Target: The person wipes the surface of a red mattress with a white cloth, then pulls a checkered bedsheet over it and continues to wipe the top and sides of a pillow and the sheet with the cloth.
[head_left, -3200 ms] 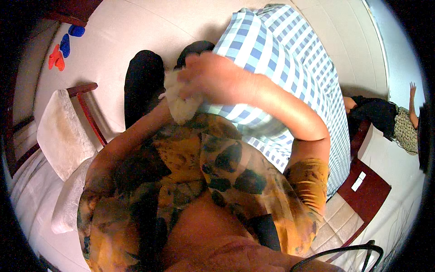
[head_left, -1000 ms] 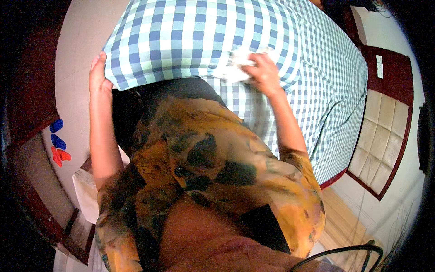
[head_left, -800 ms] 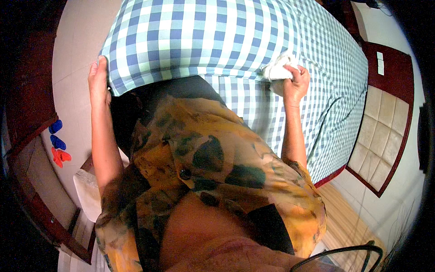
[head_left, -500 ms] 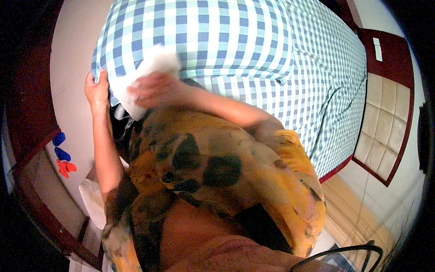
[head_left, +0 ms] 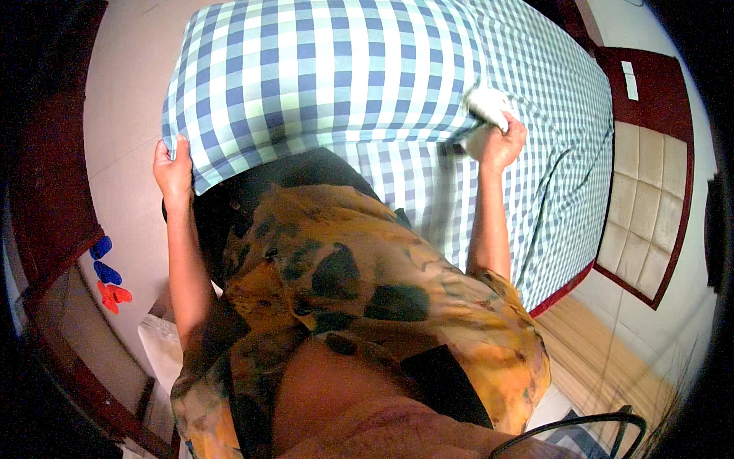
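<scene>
A plump pillow [head_left: 329, 73] in a large blue, white and pale green check lies across the bed. At its near left corner, my left hand [head_left: 175, 172] grips the edge, thumb on top and the other fingers partly hidden. A white cloth [head_left: 489, 105] is bunched in my right hand [head_left: 505, 144], whose fingers are closed around it. That cloth touches the pillow's right end near the near corner. Beneath the pillow spreads a bed sheet [head_left: 577, 145] in a smaller blue-green and white check, wrinkled on the right.
At right stands a dark red wooden headboard [head_left: 650, 199] with cream padded panels. Blue slippers [head_left: 107, 271] and a red pair [head_left: 113, 295] lie on the floor at left. A pale box-like thing [head_left: 159, 340] is beside my left forearm. A black cable [head_left: 581, 421] loops at lower right.
My right hand has swept the white cloth from the pillow's near left side to its right end. My left hand keeps its hold on the left corner, shifting slightly.
</scene>
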{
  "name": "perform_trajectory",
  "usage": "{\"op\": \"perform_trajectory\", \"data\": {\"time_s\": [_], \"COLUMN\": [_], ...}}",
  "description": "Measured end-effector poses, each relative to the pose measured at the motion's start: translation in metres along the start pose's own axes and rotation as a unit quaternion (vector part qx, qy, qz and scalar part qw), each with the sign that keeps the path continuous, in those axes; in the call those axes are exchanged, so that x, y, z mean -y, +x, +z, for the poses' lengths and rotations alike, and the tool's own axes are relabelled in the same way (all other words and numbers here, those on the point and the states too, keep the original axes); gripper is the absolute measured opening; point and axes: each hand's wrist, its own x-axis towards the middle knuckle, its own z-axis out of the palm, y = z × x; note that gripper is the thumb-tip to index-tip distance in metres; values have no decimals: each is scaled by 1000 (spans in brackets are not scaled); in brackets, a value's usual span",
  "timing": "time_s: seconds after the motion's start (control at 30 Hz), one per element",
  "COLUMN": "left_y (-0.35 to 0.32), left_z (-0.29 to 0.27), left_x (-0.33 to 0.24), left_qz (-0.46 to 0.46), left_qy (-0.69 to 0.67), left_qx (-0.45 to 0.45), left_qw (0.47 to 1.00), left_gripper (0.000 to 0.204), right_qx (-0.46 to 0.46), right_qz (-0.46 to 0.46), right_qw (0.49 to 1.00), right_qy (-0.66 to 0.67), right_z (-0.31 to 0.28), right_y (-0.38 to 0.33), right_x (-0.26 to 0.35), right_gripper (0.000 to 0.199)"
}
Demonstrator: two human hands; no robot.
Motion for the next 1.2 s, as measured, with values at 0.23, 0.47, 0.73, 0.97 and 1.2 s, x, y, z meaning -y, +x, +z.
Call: {"op": "perform_trajectory", "data": {"time_s": [0.23,0.47,0.73,0.97,1.2], "left_y": [5,-1,-5,-7,-25], "left_z": [2,4,4,13,-24], "left_x": [7,7,0,5,69], "left_qz": [54,77,36,41,-112], "left_qy": [85,85,140,110,-39], "left_qx": [-25,-40,-33,-31,4], "left_qw": [995,993,989,993,993], "left_gripper": [18,18,19,22,31], "right_qx": [70,173,373,443,296], "right_qz": [-374,-693,-284,-113,408], "right_qw": [850,678,864,792,788], "right_qy": [366,174,-185,-404,354], "right_z": [73,141,259,87,122], "right_y": [-2,7,196,232,126], "right_x": [265,426,198,23,-44], "right_gripper": [30,18,27,41,82]}}
